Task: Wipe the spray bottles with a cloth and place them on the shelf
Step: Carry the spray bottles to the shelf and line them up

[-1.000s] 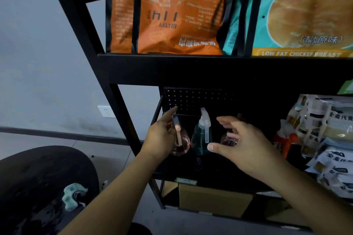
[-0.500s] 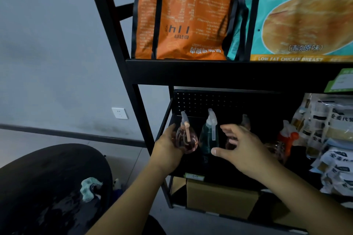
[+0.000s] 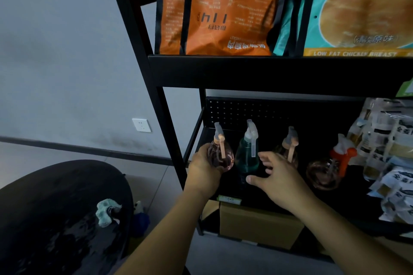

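Several spray bottles stand in a row on the black shelf. My left hand grips the leftmost pink round spray bottle at the shelf's left end. A green spray bottle stands just right of it. My right hand hovers with spread fingers in front of the green bottle and a second pink bottle, holding nothing. Further right is a round pink bottle with an orange trigger. A crumpled pale green cloth lies on the black round table at lower left.
Orange and teal food bags fill the shelf above. Packaged snacks crowd the right end of the bottle shelf. A cardboard box sits below. The black frame post stands just left of my left hand.
The view has shifted so the shelf sits further right. My left hand moved from the trigger down round the pink bottle's body. My right hand drew back from the second pink bottle.
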Motion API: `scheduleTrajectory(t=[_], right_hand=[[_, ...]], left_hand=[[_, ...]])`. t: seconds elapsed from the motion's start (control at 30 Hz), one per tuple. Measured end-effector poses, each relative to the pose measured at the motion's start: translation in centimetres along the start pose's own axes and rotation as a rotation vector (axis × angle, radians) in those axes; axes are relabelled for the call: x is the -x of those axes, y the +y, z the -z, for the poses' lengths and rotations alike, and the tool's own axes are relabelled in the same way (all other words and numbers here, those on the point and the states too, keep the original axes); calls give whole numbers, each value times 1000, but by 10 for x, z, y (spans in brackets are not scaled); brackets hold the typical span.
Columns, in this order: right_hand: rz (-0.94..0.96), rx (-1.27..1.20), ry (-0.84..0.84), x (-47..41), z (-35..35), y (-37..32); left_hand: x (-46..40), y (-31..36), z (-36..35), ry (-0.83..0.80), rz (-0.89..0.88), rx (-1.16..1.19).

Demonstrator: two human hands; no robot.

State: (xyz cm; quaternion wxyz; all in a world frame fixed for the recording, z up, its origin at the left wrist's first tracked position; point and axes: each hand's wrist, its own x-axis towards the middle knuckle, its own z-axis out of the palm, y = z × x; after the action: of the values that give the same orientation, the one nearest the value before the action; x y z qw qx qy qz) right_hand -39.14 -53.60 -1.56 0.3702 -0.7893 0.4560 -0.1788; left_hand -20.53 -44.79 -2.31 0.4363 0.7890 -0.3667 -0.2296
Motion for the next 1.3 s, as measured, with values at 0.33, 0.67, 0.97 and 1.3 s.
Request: scheduleTrajectory(t=[0.33,0.67,0.97,1.3], right_hand=[[-11,-46,28,-11,-13,8],[-31,-126,22,-13,-27,3],[-46,-93,31,-15,-27,4],[-22,-71,22,-11,-24,1]], left_hand=[[-27,-14,-22,75,-24,47],[-32,-23,-17,80,-4,20],[-30,-22,-24,142,-9,52],[-27,-19,-16,188,-26,-10]])
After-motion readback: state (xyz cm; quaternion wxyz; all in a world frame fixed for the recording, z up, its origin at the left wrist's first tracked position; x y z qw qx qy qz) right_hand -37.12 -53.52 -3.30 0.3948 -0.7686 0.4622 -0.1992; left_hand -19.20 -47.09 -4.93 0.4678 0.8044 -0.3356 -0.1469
